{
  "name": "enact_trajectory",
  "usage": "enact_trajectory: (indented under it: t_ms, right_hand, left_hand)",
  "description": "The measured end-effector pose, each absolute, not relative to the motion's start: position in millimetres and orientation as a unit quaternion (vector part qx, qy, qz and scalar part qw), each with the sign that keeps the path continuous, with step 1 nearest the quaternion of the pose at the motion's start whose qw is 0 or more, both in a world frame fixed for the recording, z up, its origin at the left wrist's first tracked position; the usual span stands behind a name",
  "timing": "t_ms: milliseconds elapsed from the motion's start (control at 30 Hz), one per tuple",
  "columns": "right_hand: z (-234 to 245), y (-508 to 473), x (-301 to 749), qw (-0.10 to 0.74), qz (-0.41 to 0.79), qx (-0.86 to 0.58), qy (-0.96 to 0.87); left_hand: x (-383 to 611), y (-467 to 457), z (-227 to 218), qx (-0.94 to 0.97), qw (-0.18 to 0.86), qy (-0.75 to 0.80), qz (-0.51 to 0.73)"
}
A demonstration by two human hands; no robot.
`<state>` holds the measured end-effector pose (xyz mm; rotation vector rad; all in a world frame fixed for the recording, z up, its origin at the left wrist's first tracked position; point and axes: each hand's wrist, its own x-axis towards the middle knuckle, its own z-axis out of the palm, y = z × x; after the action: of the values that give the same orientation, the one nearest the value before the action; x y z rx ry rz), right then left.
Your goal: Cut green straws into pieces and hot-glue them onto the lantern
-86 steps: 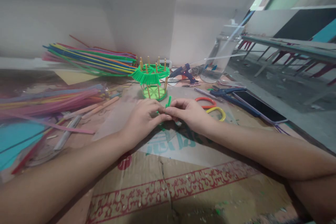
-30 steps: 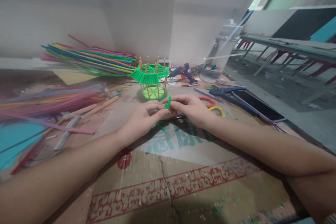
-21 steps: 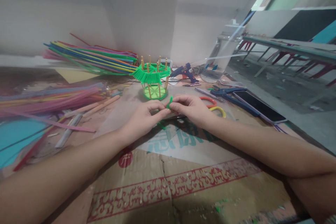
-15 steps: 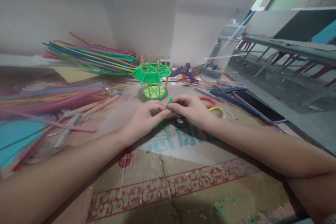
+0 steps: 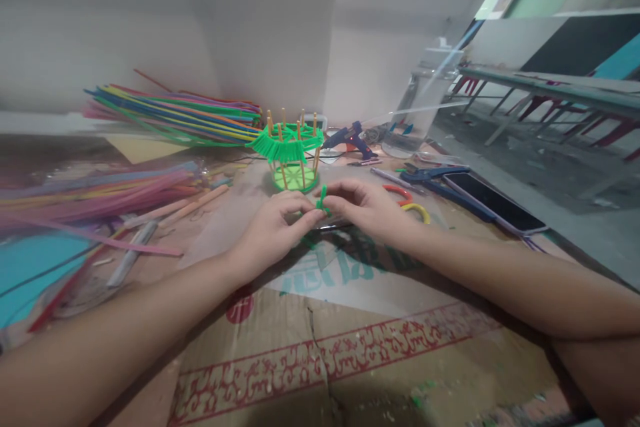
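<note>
My left hand (image 5: 274,228) and my right hand (image 5: 361,205) meet fingertip to fingertip over the cardboard sheet (image 5: 320,347). Both pinch a short green straw piece (image 5: 321,199), which sticks up between the fingers. Just beyond the hands stands a small green straw model (image 5: 290,153) built on upright wooden sticks with a fringed green ring. Scissors with red and yellow handles (image 5: 410,203) lie right behind my right hand.
Bundles of coloured straws (image 5: 175,113) lie at the back left and pink ones (image 5: 90,190) on the left. A blue glue gun (image 5: 350,137), a phone (image 5: 493,200), blue pliers (image 5: 430,175) and a clear container (image 5: 425,100) sit at the right.
The hands have stayed together near the same spot, working the green piece; its free end has shifted slightly between the fingers. The camera view has wobbled a little.
</note>
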<state>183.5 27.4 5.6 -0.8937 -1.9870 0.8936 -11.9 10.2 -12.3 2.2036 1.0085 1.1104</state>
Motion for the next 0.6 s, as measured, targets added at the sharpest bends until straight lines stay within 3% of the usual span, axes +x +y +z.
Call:
enact_trajectory:
  t_ms: [200,333,600]
  right_hand:
    - [26,29,233,0.205,0.182,-0.366,-0.89]
    - [32,33,266,0.051,0.162,-0.347,-0.922]
    - [41,49,283,-0.014,0.226,-0.299,-0.927]
  left_hand:
    - [-11,10,-11,0.783,0.265,0.382,0.413]
    - [-11,10,-11,0.779,0.271,0.385,0.414]
    - [-9,7,-9,0.775,0.259,0.393,0.421]
